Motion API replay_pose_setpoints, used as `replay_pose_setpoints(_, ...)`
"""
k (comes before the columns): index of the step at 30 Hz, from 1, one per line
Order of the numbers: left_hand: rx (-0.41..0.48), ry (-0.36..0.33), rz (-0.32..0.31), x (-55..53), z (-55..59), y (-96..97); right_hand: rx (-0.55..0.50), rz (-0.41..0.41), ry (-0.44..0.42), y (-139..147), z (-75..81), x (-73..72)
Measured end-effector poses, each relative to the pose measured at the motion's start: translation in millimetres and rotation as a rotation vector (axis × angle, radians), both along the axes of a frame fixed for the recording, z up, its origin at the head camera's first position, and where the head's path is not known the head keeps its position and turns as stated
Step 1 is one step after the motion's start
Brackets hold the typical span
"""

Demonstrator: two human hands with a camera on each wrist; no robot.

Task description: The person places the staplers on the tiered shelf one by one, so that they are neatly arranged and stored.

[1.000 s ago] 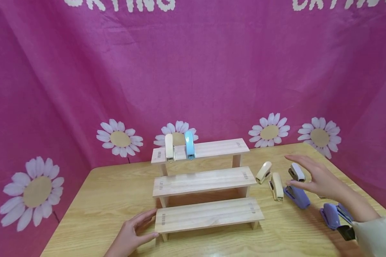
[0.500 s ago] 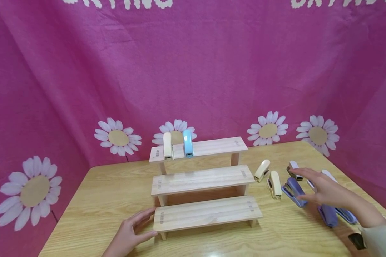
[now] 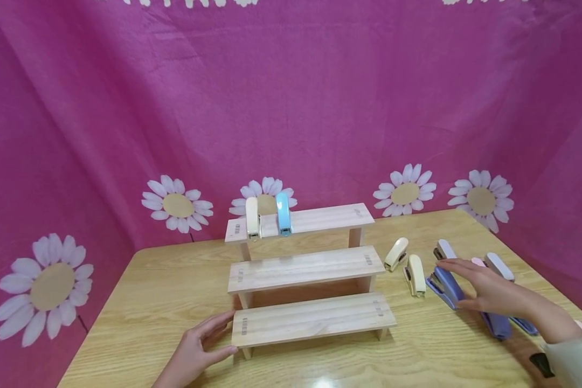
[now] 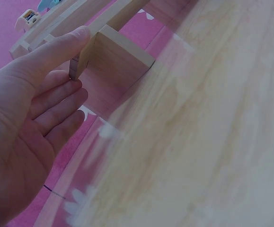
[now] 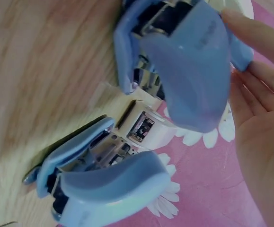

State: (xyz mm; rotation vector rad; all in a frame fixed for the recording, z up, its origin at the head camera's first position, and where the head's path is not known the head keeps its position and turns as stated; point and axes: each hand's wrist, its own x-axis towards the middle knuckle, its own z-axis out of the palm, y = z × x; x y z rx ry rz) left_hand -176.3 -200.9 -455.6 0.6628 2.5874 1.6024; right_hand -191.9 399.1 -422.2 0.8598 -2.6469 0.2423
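Observation:
My left hand (image 3: 194,345) grips the left end of the lowest board of a three-step wooden display stand (image 3: 315,320). In the left wrist view, the thumb and fingers lie on either side of the board's end (image 4: 82,59). On the right, my right hand (image 3: 490,288) pinches a purple stapler (image 3: 446,288), index fingertip at its far end and thumb at its near end. The right wrist view shows this stapler (image 5: 189,71) large beside the fingers. On the top step stand a cream stapler (image 3: 252,218) and a blue stapler (image 3: 283,215).
Two cream staplers, one behind (image 3: 396,253) and one in front (image 3: 416,276), lie right of the stand. Around my right hand are a white stapler (image 3: 445,249), a pale stapler (image 3: 499,265) and another purple stapler (image 3: 497,326). A pink cloth (image 3: 320,108) hangs behind the table (image 3: 174,285).
My right hand has come down onto the purple stapler, its fingers and thumb now against it. My left hand has stayed on the stand. The head view has shifted slightly.

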Motion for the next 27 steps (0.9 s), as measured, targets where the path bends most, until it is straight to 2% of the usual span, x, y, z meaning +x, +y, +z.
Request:
replay_pose_setpoints(4,0.003,-0.005,-0.007,-0.1,0.6,-0.2,0.011,0.032,0.017,1.6,-3.0,-2.4)
replay_pose_setpoints(9,-0.001,-0.04,0.005,0.0,2.4,0.1,0.036,0.059,0.093,2.7,-6.6,-5.7)
replay_pose_setpoints(13,-0.009,-0.049,0.014,0.0,2.5,0.5,0.044,0.027,0.124,2.7,-7.2,-6.1)
replay_pose_setpoints(19,-0.013,-0.085,0.065,-2.4,1.3,0.5,0.031,-0.069,0.073,-0.8,-4.8,-3.7)
replay_pose_setpoints(22,-0.009,-0.071,0.055,-2.2,0.7,0.6,0.024,-0.088,0.063,-1.6,-4.5,-3.4)
replay_pose_setpoints(27,0.0,-0.028,0.025,-0.8,0.2,0.3,0.014,-0.092,0.106,-1.3,-7.4,-5.0)
